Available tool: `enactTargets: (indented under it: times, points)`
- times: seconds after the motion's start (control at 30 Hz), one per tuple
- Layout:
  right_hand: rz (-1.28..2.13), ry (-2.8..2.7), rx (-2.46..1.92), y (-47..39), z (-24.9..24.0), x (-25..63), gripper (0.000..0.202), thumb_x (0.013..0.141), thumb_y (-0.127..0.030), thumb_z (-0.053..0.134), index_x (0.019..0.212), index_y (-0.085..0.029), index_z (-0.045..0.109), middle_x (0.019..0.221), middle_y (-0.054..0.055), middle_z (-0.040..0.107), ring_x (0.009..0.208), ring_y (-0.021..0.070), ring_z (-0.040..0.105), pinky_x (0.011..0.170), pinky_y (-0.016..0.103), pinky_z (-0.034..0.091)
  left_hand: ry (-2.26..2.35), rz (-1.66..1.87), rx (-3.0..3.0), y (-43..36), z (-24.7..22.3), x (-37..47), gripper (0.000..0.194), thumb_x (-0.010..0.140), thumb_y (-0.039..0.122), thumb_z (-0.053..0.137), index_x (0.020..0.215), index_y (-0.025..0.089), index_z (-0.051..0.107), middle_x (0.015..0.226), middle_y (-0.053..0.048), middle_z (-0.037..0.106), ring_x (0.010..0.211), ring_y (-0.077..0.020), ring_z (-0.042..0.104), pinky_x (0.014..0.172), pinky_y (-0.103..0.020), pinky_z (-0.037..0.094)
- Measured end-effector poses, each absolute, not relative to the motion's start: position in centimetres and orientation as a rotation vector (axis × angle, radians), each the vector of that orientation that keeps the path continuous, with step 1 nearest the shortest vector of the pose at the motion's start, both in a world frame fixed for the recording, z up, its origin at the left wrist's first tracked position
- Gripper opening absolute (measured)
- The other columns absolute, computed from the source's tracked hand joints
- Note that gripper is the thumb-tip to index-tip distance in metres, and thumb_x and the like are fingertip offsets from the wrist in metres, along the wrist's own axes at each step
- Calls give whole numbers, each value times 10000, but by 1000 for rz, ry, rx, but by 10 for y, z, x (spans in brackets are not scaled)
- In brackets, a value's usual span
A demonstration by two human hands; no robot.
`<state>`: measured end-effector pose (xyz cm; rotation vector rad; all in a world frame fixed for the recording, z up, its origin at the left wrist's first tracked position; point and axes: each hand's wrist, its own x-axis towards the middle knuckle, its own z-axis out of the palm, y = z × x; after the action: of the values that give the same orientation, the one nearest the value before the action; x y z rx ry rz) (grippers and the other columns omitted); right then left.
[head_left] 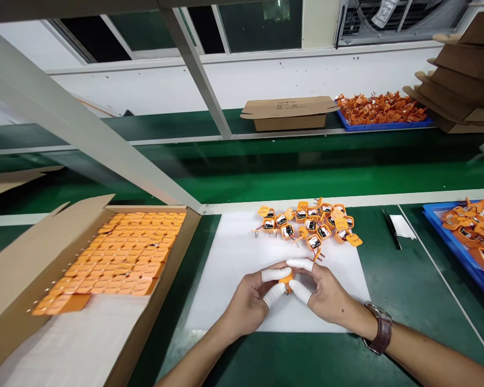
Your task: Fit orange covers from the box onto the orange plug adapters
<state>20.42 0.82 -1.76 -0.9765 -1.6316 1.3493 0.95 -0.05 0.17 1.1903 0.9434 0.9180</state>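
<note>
Between my two hands, over a white sheet (210,290), is a small orange part (286,280). My left hand (252,298) pinches it from the left with white-covered thumb and index finger. From the right, my right hand (325,290) grips the same part, also with white coverings on thumb and index finger. A bit of metal shows at the part's lower edge. Just beyond my fingers lies a loose group of orange housings (310,226), several of them open with dark and white insides and short wires.
An open cardboard box (173,263) with rows of orange pieces stands at the left. At the right are a blue tray (460,252) of orange parts, a black pen (392,230) and white paper (402,227). The shelf behind holds a carton (289,115) and another blue tray (387,127).
</note>
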Motion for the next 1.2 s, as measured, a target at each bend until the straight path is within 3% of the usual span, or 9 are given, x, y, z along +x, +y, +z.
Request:
enactTargets:
  times: [0.47, 0.6, 0.7, 0.83, 0.97, 1.2]
  points:
    - [1368, -1703, -952, 10, -13, 210, 431, 1004, -325, 538, 1431, -266, 528, 1334, 90, 675, 1261, 249, 627, 1115, 458, 486, 859, 887, 1140, 11, 11, -3, 334, 837, 281, 773, 1162, 211, 749, 1447, -112, 598, 1325, -323, 570, 1125, -468, 473]
    - [1354, -1692, -1023, 9, -13, 209, 395, 1020, -347, 509, 1403, -258, 554, 1325, 104, 680, 1260, 258, 629, 1121, 482, 476, 818, 825, 1058, 12, 14, -6, 485, 845, 278, 774, 1304, 207, 636, 1246, -132, 714, 1205, -292, 657, 1101, -473, 476]
    - [1388, -1655, -1027, 8, -17, 210, 372, 1021, -358, 516, 1375, -254, 566, 1301, 104, 696, 1222, 250, 656, 1121, 480, 477, 882, 901, 1036, 12, 4, -6, 522, 753, 256, 859, 1223, 210, 636, 1206, -115, 703, 1094, -262, 700, 995, -412, 543]
    - [1363, -1671, -1025, 7, -22, 212, 384, 1001, -340, 557, 1376, -258, 566, 1306, 97, 693, 1240, 245, 644, 1141, 473, 456, 1038, 937, 1076, 14, -10, -6, 480, 731, 299, 873, 1134, 179, 640, 1100, -105, 711, 1027, -247, 701, 944, -387, 560]
    - [1336, -1698, -1023, 8, -25, 213, 390, 969, -287, 587, 1357, -252, 585, 1319, 103, 685, 1257, 259, 633, 1133, 484, 463, 1101, 941, 1297, 18, -9, -8, 422, 803, 304, 804, 1179, 178, 657, 1196, -122, 659, 1107, -262, 660, 984, -390, 546]
    - [1341, -1716, -970, 10, -42, 220, 352, 880, -278, 609, 1224, -244, 681, 1315, 124, 693, 1268, 319, 627, 1151, 561, 399, 1343, 1182, 1714, 5, 31, -21, 383, 854, 218, 704, 1234, 234, 664, 1136, -102, 643, 1018, -234, 649, 860, -342, 564]
